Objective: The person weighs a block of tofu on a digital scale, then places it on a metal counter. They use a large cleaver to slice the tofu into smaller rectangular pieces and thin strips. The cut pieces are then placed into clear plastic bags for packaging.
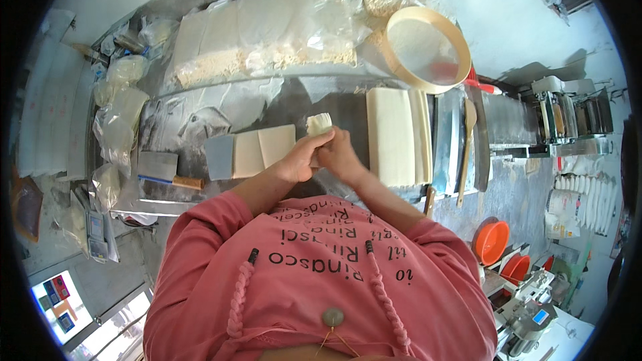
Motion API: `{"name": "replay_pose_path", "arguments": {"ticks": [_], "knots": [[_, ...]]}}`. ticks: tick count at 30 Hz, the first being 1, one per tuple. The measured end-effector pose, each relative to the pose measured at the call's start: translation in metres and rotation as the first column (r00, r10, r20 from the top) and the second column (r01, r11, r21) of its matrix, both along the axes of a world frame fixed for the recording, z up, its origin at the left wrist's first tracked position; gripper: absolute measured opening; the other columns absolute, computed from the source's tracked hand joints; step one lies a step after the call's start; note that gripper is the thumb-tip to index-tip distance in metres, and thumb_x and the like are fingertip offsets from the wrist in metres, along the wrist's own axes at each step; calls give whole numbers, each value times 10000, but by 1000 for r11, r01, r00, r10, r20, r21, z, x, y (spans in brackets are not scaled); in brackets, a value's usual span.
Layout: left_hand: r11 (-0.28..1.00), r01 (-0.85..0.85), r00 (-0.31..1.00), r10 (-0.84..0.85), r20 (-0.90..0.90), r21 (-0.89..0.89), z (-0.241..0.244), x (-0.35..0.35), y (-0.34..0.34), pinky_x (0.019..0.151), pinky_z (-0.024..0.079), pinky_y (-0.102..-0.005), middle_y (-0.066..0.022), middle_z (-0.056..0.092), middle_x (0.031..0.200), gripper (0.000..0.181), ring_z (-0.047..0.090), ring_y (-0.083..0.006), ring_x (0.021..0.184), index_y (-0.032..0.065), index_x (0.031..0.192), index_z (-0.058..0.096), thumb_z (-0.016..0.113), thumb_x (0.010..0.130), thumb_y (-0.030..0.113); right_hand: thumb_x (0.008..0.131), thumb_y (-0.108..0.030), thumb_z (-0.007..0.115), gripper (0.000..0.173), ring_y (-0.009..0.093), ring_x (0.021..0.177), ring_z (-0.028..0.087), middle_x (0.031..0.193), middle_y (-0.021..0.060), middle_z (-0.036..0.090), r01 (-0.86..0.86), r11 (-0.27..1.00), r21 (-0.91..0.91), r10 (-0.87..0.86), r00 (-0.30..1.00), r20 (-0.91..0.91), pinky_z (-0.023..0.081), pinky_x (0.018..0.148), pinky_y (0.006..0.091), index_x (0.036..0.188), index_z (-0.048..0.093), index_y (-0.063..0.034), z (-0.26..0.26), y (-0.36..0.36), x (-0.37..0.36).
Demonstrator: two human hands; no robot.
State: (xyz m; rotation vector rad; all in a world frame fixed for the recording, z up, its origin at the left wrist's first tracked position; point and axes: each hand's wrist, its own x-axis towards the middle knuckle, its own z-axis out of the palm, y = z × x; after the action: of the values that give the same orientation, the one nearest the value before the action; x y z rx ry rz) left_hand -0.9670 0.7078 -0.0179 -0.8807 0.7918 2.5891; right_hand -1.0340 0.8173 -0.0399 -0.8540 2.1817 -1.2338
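Observation:
In front of my body, my left hand (302, 158) is closed around a small pale bundle of what look like dough sheets or noodles (319, 124), whose layered end sticks up past the thumb. My right hand (342, 154) presses against it from the other side, fingers curled in; its exact hold is partly hidden. Left of the hands lies a row of cut cream dough sheets (264, 150), ending at a blue-grey sheet (219, 158). A tall folded stack of wide dough sheets (392, 135) rests to the right.
A cleaver with a wooden handle (188, 182) lies at the left on the floured worktop (190, 123). Plastic-covered noodles (271, 30) line the back, beside a round sieve (428, 50). At right are a wooden spatula (467, 145), a roller machine (556, 110) and orange basins (491, 241).

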Motion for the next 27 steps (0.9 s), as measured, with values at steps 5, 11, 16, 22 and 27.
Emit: {"name": "replay_pose_path", "arguments": {"ticks": [5, 11, 16, 22, 27], "knots": [[977, -205, 966, 211, -150, 53, -3, -20, -10, 681, 480, -293, -22, 601, 894, 236, 592, -143, 787, 71, 1019, 567, 612, 824, 196, 745, -296, 599, 587, 388, 1195, 360, 1254, 222, 435, -123, 991, 46, 131, 951, -280, 256, 1023, 430, 1233, 444, -9, 12, -11, -29], [984, -180, 968, 174, -182, -18, -10, -46, -41, 702, 513, -342, -81, 606, 867, 339, 615, -201, 783, 45, 1087, 531, 598, 759, 102, 756, -328, 666, 545, 360, 1193, 376, 1221, 212, 472, -104, 989, -103, 79, 972, -221, 299, 996, 431, 1188, 510, -36, 26, 2, -149], [967, -55, 984, 10, -179, -250, 12, -77, -70, 625, 498, -315, -89, 602, 815, 352, 606, -193, 707, 20, 1078, 531, 618, 746, 101, 802, -381, 502, 499, 355, 1189, 414, 1229, 203, 490, 474, 746, 467, 7, 696, -718, 345, 929, 506, 1198, 508, -78, -13, 44, -260], [851, 157, 958, -255, -133, -500, 28, -164, -85, 630, 497, -320, -92, 607, 794, 363, 608, -185, 710, 3, 1032, 548, 674, 701, 85, 850, -356, 462, 332, 358, 921, 575, 975, 161, 619, 55, 874, 483, 110, 945, -307, 444, 825, 424, 993, 634, -111, -19, 42, -269], [30, 29, 716, -698, 0, -999, 40, -258, -58, 782, 479, -347, -201, 611, 1008, 894, 600, -315, 928, -38, 1365, 235, 716, 647, 193, 896, -435, 437, 455, 270, 935, 599, 918, 149, 633, 405, 891, -206, -205, 763, 612, 475, 772, 389, 990, 621, -30, 47, 20, -281]]}}
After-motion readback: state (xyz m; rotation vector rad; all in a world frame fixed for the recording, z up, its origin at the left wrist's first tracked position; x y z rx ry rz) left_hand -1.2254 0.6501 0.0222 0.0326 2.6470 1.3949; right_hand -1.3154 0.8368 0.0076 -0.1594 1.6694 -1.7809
